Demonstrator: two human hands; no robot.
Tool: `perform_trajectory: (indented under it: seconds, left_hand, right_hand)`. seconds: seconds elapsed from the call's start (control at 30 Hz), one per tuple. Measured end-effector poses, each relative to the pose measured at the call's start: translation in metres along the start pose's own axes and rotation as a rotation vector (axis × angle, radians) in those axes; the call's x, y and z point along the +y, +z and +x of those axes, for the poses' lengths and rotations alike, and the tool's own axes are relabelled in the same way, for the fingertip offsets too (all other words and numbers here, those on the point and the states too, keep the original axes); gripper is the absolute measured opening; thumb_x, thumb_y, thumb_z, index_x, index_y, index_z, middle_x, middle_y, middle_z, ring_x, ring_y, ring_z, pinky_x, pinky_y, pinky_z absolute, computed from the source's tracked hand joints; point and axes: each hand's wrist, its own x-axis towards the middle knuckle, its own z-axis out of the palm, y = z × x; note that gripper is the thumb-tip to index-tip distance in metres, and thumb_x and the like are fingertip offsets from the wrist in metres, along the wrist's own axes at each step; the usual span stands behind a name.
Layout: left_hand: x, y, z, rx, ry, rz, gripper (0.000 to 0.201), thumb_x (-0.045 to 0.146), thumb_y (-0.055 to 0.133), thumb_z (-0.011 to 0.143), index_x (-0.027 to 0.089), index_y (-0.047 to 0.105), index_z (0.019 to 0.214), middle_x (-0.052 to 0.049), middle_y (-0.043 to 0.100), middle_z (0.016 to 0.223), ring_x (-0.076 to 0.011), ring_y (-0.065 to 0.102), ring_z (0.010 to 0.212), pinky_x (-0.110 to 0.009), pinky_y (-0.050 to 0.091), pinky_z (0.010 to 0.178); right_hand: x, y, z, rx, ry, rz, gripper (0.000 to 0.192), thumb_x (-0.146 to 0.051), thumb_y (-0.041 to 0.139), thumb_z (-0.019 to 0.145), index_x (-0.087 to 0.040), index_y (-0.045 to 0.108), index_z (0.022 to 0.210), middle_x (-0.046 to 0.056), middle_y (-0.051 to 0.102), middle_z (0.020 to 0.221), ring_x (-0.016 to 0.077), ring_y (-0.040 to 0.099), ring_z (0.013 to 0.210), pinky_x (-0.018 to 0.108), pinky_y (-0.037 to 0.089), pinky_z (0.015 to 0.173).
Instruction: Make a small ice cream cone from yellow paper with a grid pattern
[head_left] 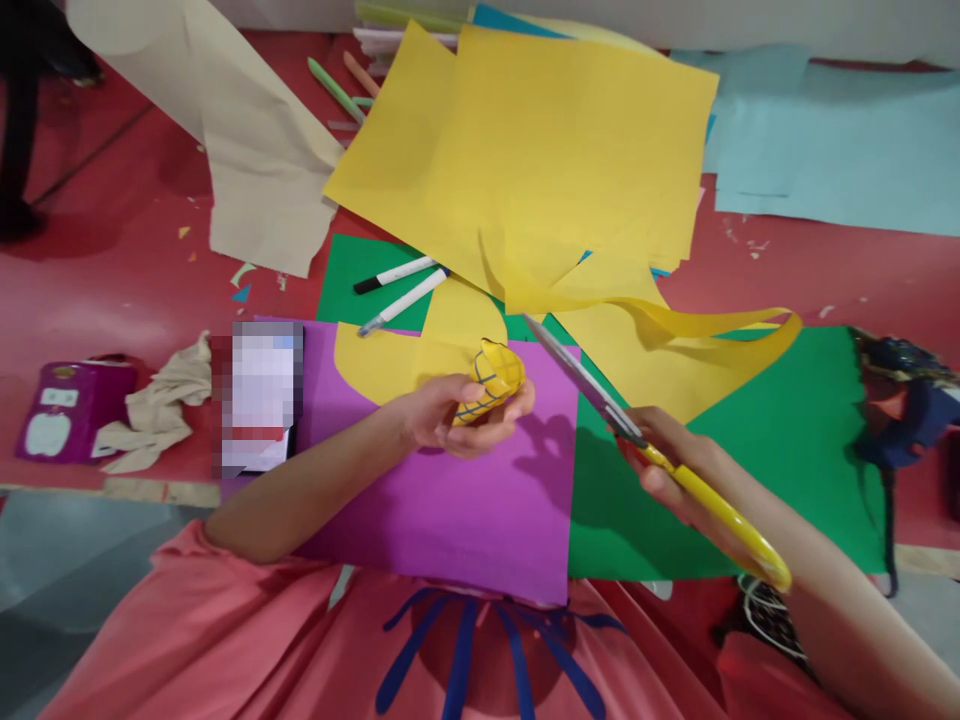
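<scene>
My left hand [469,415] is closed around a small yellow paper roll [495,380] marked with dark crossed lines, held over the purple sheet [457,500]. In my right hand [667,450] is a pair of scissors [585,385] with yellow handles, its blades pointing up and left, apart from the roll. Just beyond the roll lie cut yellow paper pieces [375,365]. A long yellow paper strip [712,325] curls past the scissor tips. Two white markers [409,300] rest on the green sheet [772,470] and the yellow pieces.
Large yellow sheets [570,140] lie at the back, with light blue sheets [847,150] to their right. A beige sheet [262,190] spreads at the back left. Left of the purple sheet are a blurred phone [262,400], crumpled beige cloth or paper [161,400] and a purple box [79,410].
</scene>
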Motion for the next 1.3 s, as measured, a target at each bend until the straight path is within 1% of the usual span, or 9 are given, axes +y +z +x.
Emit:
perform_trajectory:
  seconds: [0.17,0.23,0.47,0.57,0.7,0.9,1.03,1.17,1.3]
  left_hand:
    - [-0.003,0.014,0.01,0.642,0.259,0.508,0.036,0.037,0.078,0.067,0.019,0.05,0.082,0.008,0.049,0.057,-0.0028,0.037,0.039,-0.017,0.03,0.037]
    - [-0.006,0.016,0.012,0.77,0.327,0.695,0.033,0.031,0.077,0.067,0.019,0.051,0.082,0.007,0.048,0.061,-0.0048,0.043,0.05,-0.019,0.037,0.047]
    - [-0.014,0.005,0.014,0.771,0.437,0.82,0.018,0.021,0.057,0.077,0.02,0.048,0.093,0.003,0.051,0.078,-0.0089,0.049,0.065,-0.024,0.044,0.061]
    - [-0.017,0.003,0.014,0.801,0.539,0.931,0.019,0.024,0.055,0.082,0.021,0.044,0.097,0.001,0.054,0.085,-0.0095,0.052,0.068,-0.025,0.046,0.064]
    - [-0.02,0.002,0.013,0.912,0.57,1.078,0.031,0.025,0.059,0.083,0.023,0.039,0.106,0.001,0.056,0.09,-0.012,0.058,0.075,-0.027,0.049,0.07]
    - [-0.02,0.001,0.012,0.954,0.544,1.476,0.045,0.017,0.06,0.077,0.023,0.041,0.117,-0.006,0.06,0.107,-0.021,0.061,0.097,-0.035,0.049,0.081]
    - [-0.02,0.001,0.011,0.883,0.521,1.623,0.05,0.019,0.056,0.08,0.02,0.039,0.127,-0.011,0.055,0.117,-0.026,0.054,0.112,-0.042,0.046,0.093]
    - [-0.018,0.005,0.01,0.837,0.52,1.438,0.038,0.042,0.043,0.095,0.02,0.04,0.125,-0.012,0.055,0.117,-0.023,0.055,0.108,-0.038,0.046,0.091]
    - [-0.013,0.008,0.012,0.825,0.399,1.062,0.034,0.051,0.036,0.098,0.02,0.046,0.106,-0.002,0.059,0.085,-0.0104,0.053,0.066,-0.023,0.044,0.06]
  right_hand:
    - [0.008,-0.012,0.002,0.471,0.121,-0.391,0.046,-0.057,0.056,0.086,-0.023,0.054,0.118,0.008,0.066,0.085,0.0232,0.062,0.068,0.032,0.045,0.059]
    - [0.018,-0.018,0.007,0.605,0.143,-0.503,0.044,-0.05,0.059,0.085,-0.024,0.056,0.12,0.012,0.069,0.102,0.0303,0.066,0.085,0.038,0.049,0.069]
    - [0.054,-0.035,0.022,0.605,0.241,-0.632,0.049,-0.04,0.055,0.087,-0.021,0.049,0.132,0.017,0.065,0.119,0.0383,0.062,0.105,0.049,0.05,0.083]
    - [0.042,-0.038,0.018,0.567,0.191,-0.761,0.041,-0.04,0.046,0.093,-0.022,0.05,0.13,0.019,0.066,0.108,0.0407,0.06,0.102,0.053,0.047,0.084]
    - [0.003,-0.032,0.015,0.785,0.131,-0.667,0.029,-0.047,0.043,0.095,-0.025,0.061,0.104,0.016,0.062,0.094,0.0392,0.057,0.096,0.049,0.044,0.077]
    - [-0.033,-0.006,0.046,0.279,-0.139,0.009,0.039,-0.05,0.042,0.096,-0.021,0.057,0.076,0.003,0.057,0.068,0.0172,0.051,0.061,0.031,0.037,0.056]
    - [-0.038,0.008,0.072,0.187,-0.167,0.113,0.037,-0.047,0.044,0.097,-0.02,0.052,0.073,-0.001,0.051,0.064,0.0124,0.047,0.058,0.027,0.033,0.055]
    - [-0.036,0.005,0.086,0.208,-0.207,0.141,0.029,-0.037,0.047,0.097,-0.019,0.051,0.075,-0.003,0.048,0.064,0.01,0.044,0.057,0.026,0.033,0.055]
    - [-0.034,-0.004,0.096,0.17,-0.234,0.133,0.022,-0.031,0.048,0.095,-0.018,0.054,0.079,-0.003,0.047,0.066,0.0091,0.042,0.057,0.025,0.03,0.054]
